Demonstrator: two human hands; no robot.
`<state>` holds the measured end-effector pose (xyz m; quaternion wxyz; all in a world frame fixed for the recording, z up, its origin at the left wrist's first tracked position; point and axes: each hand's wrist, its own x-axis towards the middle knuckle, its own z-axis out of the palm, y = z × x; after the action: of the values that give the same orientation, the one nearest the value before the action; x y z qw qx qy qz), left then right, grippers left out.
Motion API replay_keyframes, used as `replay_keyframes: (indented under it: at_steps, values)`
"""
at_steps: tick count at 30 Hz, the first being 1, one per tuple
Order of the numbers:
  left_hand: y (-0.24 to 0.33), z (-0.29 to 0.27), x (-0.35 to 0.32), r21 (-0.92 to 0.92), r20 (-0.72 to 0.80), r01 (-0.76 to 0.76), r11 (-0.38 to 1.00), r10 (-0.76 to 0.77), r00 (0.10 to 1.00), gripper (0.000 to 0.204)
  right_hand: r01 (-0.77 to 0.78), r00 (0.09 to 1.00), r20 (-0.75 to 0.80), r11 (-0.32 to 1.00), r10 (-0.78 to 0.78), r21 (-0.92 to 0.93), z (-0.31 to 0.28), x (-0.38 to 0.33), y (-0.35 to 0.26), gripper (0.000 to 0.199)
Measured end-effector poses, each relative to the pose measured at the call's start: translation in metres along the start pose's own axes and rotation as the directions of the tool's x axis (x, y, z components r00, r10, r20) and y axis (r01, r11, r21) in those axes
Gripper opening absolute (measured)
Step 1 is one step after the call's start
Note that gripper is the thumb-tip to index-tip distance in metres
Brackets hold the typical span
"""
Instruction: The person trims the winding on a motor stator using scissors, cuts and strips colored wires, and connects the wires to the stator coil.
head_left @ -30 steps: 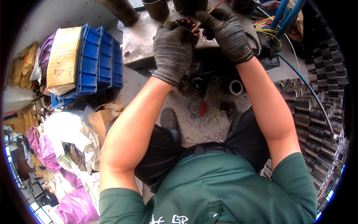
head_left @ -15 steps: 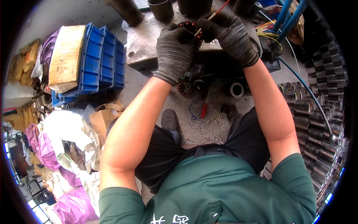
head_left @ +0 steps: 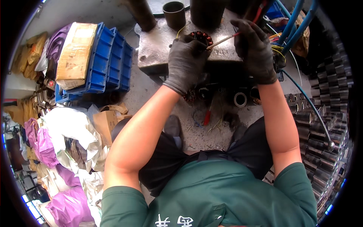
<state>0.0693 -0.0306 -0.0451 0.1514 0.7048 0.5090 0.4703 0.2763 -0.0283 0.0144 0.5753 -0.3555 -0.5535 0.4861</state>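
My left hand (head_left: 185,64), in a dark grey knit glove, is closed on a ring-shaped stator (head_left: 205,38) with reddish-brown windings, near the front of the metal block's top. A thin yellow wire (head_left: 181,30) sticks up beside that hand. From the stator, a pale sleeve (head_left: 221,42) slants up to the right toward my right hand (head_left: 257,53). That hand, gloved alike, is closed around a red wire (head_left: 260,11), which shows at the sleeve's end and again above the hand. My right fingers partly hide the wire.
The heavy metal block (head_left: 155,47) carries an upright metal cup (head_left: 174,15) and larger cylinders at its back. Blue crates (head_left: 102,56) with a cardboard box (head_left: 77,55) stand left. Stacked metal cylinders (head_left: 321,151) line the right side. A red-handled tool (head_left: 207,118) lies on the floor.
My right hand has moved right, away from the stator and my left hand; the sleeve now spans the gap between them. My left hand keeps its hold on the stator. The view has shifted slightly.
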Motion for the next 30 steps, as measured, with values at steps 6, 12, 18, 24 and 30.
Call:
replay_keyframes:
  at_steps: [6,12,18,24,30]
  values:
    - [0.038,0.002,-0.044,-0.616,0.149,0.536,0.578,-0.582,0.799,0.035,-0.257,0.965,0.058,0.966,0.255,0.015,-0.010,-0.049,-0.020,0.032]
    - [0.076,0.022,-0.044,-0.769,0.636,0.565,-0.298,-0.438,0.635,0.033,-0.402,0.915,0.162,0.873,0.371,0.274,-0.010,-0.083,-0.004,0.038]
    - [0.075,0.028,-0.034,-0.689,0.722,0.593,-0.417,-0.467,0.510,0.022,-0.424,0.905,0.120,0.845,0.407,0.327,-0.012,-0.094,0.006,0.041]
    - [0.077,0.031,-0.030,-0.711,0.676,0.615,-0.342,-0.575,0.461,0.018,-0.385,0.922,0.098,0.860,0.375,0.335,-0.012,-0.093,0.010,0.039]
    - [0.085,0.033,-0.025,-0.708,0.610,0.656,-0.261,-0.694,0.382,0.023,-0.366,0.930,0.078,0.888,0.359,0.279,-0.011,-0.094,0.008,0.037]
